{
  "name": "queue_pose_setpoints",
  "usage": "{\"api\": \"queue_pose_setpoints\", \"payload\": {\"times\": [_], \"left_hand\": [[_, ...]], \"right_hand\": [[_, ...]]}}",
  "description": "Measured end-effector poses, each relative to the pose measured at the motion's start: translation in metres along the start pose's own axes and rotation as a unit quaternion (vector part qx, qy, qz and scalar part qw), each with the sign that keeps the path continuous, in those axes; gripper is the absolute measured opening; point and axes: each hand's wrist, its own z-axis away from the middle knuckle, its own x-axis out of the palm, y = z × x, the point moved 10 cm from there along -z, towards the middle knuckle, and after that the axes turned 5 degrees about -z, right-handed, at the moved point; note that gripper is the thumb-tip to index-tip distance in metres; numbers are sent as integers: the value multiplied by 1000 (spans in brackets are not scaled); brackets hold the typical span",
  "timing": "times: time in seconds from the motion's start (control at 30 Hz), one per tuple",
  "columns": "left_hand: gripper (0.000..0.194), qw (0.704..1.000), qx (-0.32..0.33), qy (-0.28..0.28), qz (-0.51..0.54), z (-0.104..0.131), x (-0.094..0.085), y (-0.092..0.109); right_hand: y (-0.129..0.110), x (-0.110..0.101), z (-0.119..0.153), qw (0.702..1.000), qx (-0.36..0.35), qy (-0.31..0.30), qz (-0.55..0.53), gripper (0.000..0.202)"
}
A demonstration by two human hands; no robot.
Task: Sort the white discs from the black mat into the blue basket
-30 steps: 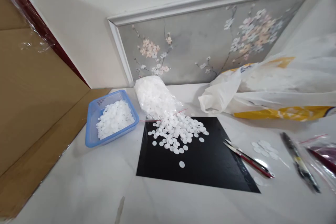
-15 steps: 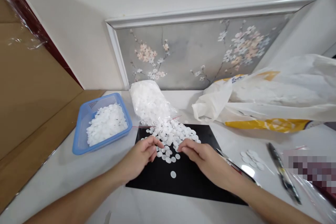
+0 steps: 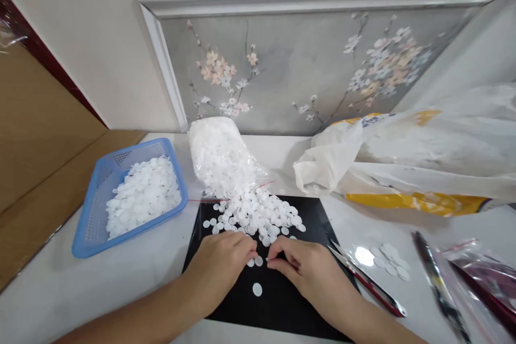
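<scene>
My left hand (image 3: 223, 264) is low over the black board (image 3: 229, 301), its fingers curled together; whatever they hold, if anything, is hidden. Opposite it, my right hand (image 3: 310, 266) pinches thumb and forefinger together, with a sliver of a white disc showing at the tips. Between and behind both hands spreads a pile of small round white discs (image 3: 258, 212). One separate disc (image 3: 257, 289) lies nearer me on the board. The pile runs out of the mouth of a clear plastic bag (image 3: 220, 156) full of the same discs.
On the left stands a blue basket (image 3: 91, 215) part-filled with discs. Scissors or tweezers with red handles (image 3: 374, 287) lie right of the board, near several loose discs (image 3: 390, 259) and a black pen-like tool (image 3: 437, 279). A white-and-yellow plastic bag (image 3: 403, 172) lies behind.
Both hands have come nearer me, away from the pile, and their fingers have closed. My view has tilted and shifted slightly. The red-handled tool shows more fully now.
</scene>
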Motion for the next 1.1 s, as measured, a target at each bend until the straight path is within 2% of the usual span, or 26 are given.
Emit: {"api": "queue_pose_setpoints", "payload": {"times": [0.1,0.17,0.2,0.27,0.33,0.37,0.53,0.83,0.93,1.1], "left_hand": [[23,999,-20,22,36,2,-8,-1],[27,987,-68,39,137,3,-14,-9],[30,971,-99,33,213,4,-11,-14],[31,914,-156,-12,373,5,5,-19],[30,860,-183,-56,473,5,19,-18],[29,842,-189,-67,501,5,23,-17],[27,810,-210,-100,538,6,28,-17],[39,794,-211,-100,561,8,29,-17],[39,791,-206,-95,569,7,27,-17],[42,782,-171,-69,596,2,10,-13]], "right_hand": [[2,-5,3,997,38,5,-64,13],[4,-4,6,984,78,-6,-159,20],[4,-1,7,971,99,-16,-216,26],[4,9,9,936,134,-46,-322,35],[4,16,8,904,156,-64,-394,40],[4,18,7,892,160,-66,-417,41],[8,19,4,867,161,-57,-468,44],[6,18,5,875,154,-58,-456,43],[7,12,3,898,141,-47,-415,36],[18,-15,-4,941,115,19,-319,30]]}}
